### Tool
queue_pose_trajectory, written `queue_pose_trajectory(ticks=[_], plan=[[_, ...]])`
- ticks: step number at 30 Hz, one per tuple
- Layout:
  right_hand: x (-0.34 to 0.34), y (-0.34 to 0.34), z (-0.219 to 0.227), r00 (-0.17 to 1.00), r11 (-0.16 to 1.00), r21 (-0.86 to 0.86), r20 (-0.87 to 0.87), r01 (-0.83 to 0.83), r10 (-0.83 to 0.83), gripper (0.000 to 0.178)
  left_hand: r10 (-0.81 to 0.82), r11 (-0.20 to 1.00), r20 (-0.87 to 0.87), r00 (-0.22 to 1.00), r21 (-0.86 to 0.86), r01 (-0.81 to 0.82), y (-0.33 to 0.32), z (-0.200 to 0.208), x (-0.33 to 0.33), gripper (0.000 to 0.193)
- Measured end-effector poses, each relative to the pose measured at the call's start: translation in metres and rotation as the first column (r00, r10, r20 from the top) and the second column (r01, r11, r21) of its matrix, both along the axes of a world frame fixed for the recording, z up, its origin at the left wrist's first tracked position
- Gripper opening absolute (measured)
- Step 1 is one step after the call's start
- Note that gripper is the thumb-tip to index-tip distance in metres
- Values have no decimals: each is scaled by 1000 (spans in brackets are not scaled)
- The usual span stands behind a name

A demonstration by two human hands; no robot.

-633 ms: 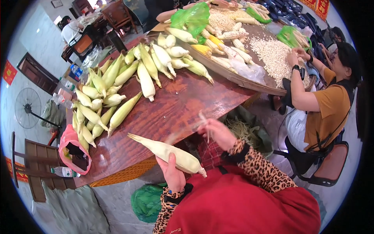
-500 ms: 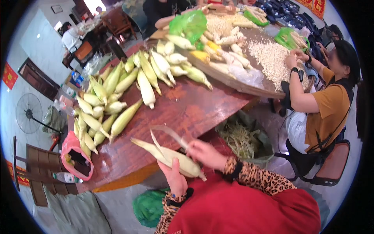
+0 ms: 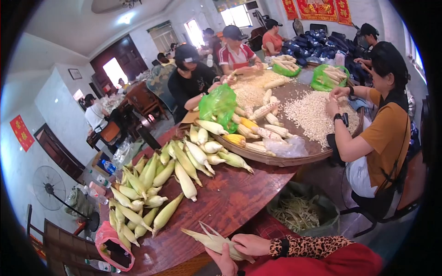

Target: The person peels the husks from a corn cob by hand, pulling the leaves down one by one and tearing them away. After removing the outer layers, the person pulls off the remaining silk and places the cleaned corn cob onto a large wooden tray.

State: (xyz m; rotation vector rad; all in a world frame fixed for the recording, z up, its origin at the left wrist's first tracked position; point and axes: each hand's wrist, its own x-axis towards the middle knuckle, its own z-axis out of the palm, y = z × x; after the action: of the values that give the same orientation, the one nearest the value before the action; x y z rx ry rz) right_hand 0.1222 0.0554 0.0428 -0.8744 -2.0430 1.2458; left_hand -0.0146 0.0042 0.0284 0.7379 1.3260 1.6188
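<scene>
A partly husked ear of corn (image 3: 206,238) lies aslant in front of me, over the near edge of the table. Its pale husk still wraps it, and loose strips stick up near its pointed left end. My left hand (image 3: 224,261) is closed round the ear from below, thumb on the near side. Bent over the ear's right part, my right hand (image 3: 252,244) presses its fingers against the husk; its fingertips are partly hidden. A heap of unpeeled corn ears (image 3: 186,181) covers the table's left side.
The reddish wooden table (image 3: 230,195) bears a round woven tray (image 3: 281,161) with kernels and cobs. A sack of husk strips (image 3: 324,225) stands below its right edge. Nearby are a pink bag (image 3: 102,234) and a standing fan (image 3: 49,188). A person in brown (image 3: 391,124) sits at right.
The view has tilted up, showing more of the room. My right hand, which held a loose husk strip off the ear, is now back against the ear. My left hand keeps its hold.
</scene>
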Motion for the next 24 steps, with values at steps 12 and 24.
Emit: queue_pose_trajectory(ticks=[12, 24], plan=[[13, 6, -3, 993, 998, -26, -104, 55, -58, 23, -121, 990, -99, 988, -84, 113, 8, 12, 10, 80], [12, 22, -57, 885, 884, 64, -92, 463, -457, 21, -192, 981, -225, 955, -78, 178, 15, -1, 11, 76]])
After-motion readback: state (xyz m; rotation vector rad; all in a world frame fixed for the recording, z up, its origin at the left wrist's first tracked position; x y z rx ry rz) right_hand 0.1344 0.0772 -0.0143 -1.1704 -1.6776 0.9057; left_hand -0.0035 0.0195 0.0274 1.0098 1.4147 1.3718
